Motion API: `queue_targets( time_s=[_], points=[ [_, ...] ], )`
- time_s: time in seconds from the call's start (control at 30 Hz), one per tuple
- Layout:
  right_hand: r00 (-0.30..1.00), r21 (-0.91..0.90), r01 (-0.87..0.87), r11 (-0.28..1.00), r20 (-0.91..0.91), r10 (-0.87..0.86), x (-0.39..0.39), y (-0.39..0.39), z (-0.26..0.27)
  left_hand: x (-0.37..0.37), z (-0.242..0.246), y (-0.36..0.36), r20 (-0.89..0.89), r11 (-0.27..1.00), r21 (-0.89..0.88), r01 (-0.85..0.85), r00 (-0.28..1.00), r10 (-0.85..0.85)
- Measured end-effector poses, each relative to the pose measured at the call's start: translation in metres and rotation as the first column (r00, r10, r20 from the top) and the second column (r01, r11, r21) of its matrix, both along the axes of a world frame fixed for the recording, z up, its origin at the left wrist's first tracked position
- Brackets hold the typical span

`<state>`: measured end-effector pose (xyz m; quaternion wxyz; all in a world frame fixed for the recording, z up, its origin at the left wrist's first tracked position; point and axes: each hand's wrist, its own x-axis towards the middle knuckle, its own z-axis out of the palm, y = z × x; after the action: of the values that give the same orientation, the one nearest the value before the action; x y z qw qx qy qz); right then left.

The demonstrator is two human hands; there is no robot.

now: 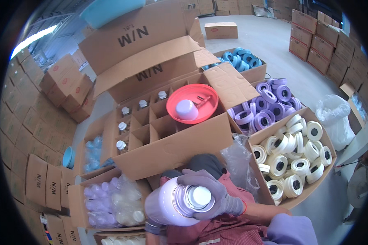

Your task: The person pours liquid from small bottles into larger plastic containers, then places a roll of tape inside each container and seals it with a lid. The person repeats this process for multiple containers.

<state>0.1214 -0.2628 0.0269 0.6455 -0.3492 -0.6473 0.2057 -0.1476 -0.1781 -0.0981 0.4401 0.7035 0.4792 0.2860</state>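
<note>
A lilac vacuum flask (pixel 164 203) with a white stopper (pixel 200 197) in its neck is tilted in front of my body. My right hand (pixel 207 191), in a grey glove, is closed around its neck and shoulder. My left hand (pixel 153 226), also gloved, is at the flask's lower end, mostly hidden behind it; its grip does not show. Ahead, a divided cardboard carton (pixel 171 150) holds several bottles with white caps (pixel 120 145). On its dividers rests a red plastic basin (pixel 214 105) with a lilac cup (pixel 186 109) and small dark red pieces.
At the right, cartons hold cream rings (pixel 278 165), lilac rings (pixel 262 121) and blue rings (pixel 241 58). At the lower left, a carton holds bagged lilac cups (pixel 101 199). A lilac cloth-like thing (pixel 291 228) lies near my right forearm. Stacked cartons (pixel 334 46) stand beyond.
</note>
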Motion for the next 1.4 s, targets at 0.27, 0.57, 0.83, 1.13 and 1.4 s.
queue_targets(
  time_s=[0.27, 0.57, 0.83, 1.13, 1.4],
  points=[
    [0.918, -0.191, 0.245, 0.950, -0.269, -0.291, 0.034, -0.004, -0.012, 0.023, 0.033, 0.024, -0.055, 0.996, -0.027, 0.081, 0.995, -0.082],
    [0.911, -0.227, -0.219, 0.949, 0.300, 0.282, 0.069, -0.077, -0.143, 0.119, 0.188, 0.092, -0.668, 0.440, 0.204, 0.875, 0.453, -0.591],
    [0.468, -0.217, 0.805, 0.552, 0.804, -0.367, 0.335, 0.081, -0.195, 0.178, 0.120, 0.078, -0.559, 0.362, -0.263, 0.894, 0.165, -0.813],
    [-0.206, 0.178, 0.840, 0.513, 0.979, -0.004, 0.418, 0.148, -0.297, 0.168, 0.105, 0.078, -0.692, 0.525, -0.149, 0.838, 0.291, -0.661],
    [0.491, -0.064, 0.634, 0.771, 0.803, -0.337, 0.253, -0.005, -0.094, 0.160, 0.103, 0.074, -0.497, 0.677, 0.378, 0.631, 0.756, -0.427]
  ],
)
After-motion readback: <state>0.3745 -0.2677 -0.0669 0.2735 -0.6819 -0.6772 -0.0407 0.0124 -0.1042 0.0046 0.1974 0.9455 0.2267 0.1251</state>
